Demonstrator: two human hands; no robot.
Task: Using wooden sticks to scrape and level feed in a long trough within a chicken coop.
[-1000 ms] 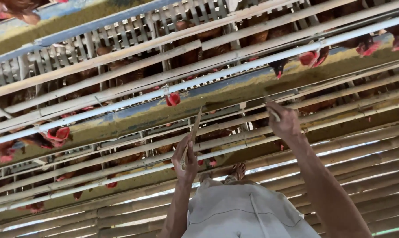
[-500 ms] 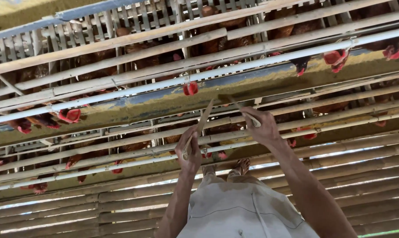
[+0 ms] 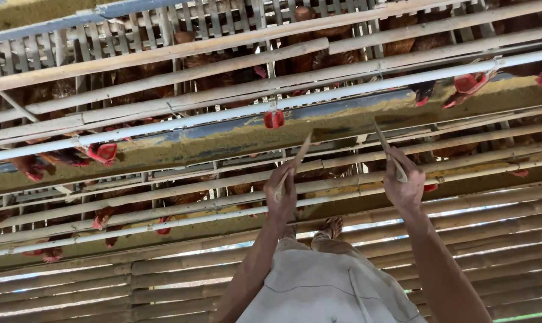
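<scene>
While both arms reach up toward the long feed trough that runs in front of the caged hens, the left hand has its grip pressed around a thin flat stick that slants up to the trough's lower edge. Just beside it, the right hand pinches a second flat stick, tilted the other way, its tip also at the trough, below a white pipe

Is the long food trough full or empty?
Full, or nearly: yellow-brown feed lies along the trough, in front of the chickens' heads.
</scene>
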